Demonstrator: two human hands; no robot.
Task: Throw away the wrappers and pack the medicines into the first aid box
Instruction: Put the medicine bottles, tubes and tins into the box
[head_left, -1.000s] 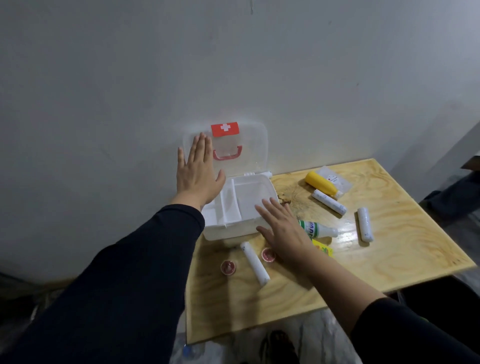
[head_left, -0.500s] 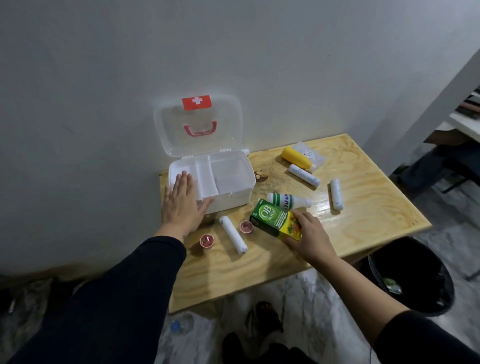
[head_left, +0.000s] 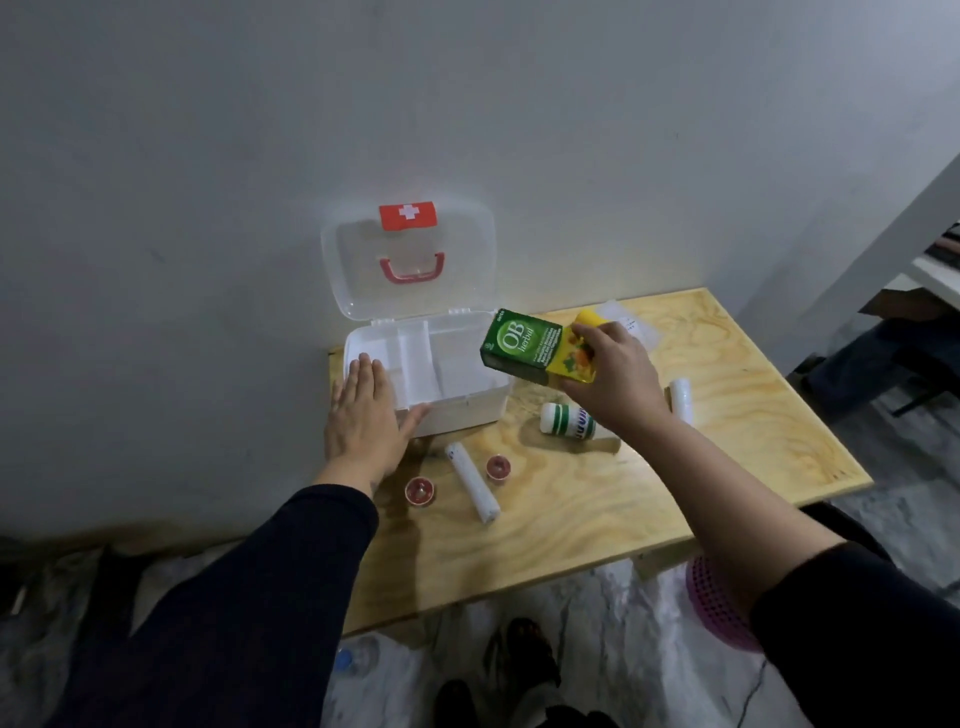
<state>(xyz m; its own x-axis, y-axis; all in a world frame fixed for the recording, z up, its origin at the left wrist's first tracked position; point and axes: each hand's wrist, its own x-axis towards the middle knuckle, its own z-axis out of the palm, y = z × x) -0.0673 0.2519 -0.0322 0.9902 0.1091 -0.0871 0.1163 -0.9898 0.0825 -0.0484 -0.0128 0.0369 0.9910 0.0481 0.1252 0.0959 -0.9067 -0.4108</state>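
While the flat left hand (head_left: 366, 415) steadies the first aid box (head_left: 457, 402), the right hand (head_left: 615, 379) grips the green carton (head_left: 519, 345).

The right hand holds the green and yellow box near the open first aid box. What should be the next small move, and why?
Probably lower the green OB herbal box leftward into the large empty compartment of the first aid box. The right hand already holds it above the box's right edge, the lid stands open against the wall, and the left hand rests flat on the box's front left corner.
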